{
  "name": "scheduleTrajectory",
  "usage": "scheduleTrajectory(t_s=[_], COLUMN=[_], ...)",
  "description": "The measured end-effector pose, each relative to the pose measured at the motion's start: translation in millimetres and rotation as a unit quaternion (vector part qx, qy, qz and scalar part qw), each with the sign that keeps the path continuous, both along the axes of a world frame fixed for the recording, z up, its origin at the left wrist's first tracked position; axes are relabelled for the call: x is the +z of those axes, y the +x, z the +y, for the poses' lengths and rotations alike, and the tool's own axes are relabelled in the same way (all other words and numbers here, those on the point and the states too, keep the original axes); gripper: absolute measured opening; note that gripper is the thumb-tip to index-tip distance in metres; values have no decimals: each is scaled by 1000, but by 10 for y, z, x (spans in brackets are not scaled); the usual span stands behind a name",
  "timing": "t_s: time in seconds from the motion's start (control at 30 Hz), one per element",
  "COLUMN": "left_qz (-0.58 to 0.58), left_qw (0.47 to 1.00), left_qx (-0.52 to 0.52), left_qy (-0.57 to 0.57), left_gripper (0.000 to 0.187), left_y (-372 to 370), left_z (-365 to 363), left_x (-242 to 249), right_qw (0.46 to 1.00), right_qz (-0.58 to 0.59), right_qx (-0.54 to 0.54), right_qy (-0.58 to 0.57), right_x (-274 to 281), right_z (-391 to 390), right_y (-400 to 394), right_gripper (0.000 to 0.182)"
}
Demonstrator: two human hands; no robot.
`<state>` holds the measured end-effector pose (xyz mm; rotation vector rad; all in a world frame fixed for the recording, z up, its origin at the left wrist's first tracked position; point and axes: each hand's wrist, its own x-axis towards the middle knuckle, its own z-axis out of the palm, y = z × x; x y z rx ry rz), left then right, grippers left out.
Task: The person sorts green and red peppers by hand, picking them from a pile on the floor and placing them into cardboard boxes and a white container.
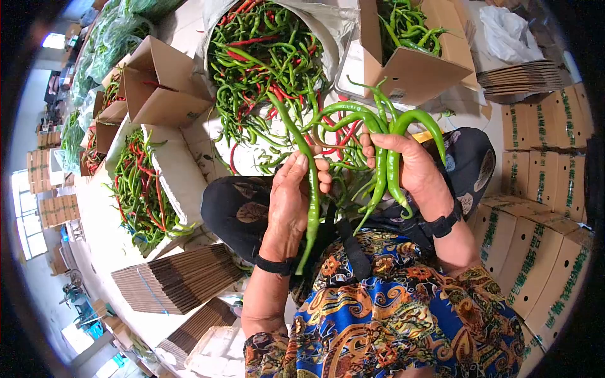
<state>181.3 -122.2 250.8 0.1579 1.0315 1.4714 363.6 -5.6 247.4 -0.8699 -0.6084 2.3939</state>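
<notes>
My left hand [291, 189] is closed around one long green pepper [312, 208], which runs upright past my fingers with its tip hanging down beside my wrist. To its right, my right hand [403, 160] grips a bunch of several green peppers [380, 170], their curved ends spreading above and below the fingers. The two hands are apart, held over my crossed legs. Beyond them a large white sack [343, 28] lies open, with green and red peppers [265, 75] spilling from its mouth onto the floor.
An open cardboard box [422, 72] with green peppers stands at the top right. At the left are a white-lined container [173, 179] of mixed peppers and another open box [165, 88]. Flattened cardboard [179, 277] lies lower left; closed cartons [532, 252] are stacked at the right.
</notes>
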Motion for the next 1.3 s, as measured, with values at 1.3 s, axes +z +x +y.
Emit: scheduleTrajectory(t_s=[1.3], left_qz=[-32], left_qw=[997], left_qx=[58], left_qy=[34], left_gripper=[27], left_y=[205], left_z=[247], left_x=[-42], right_qw=[836], right_qz=[-214], right_qx=[31], right_qy=[505], right_x=[58], right_z=[-389], right_y=[-158], right_gripper=[15])
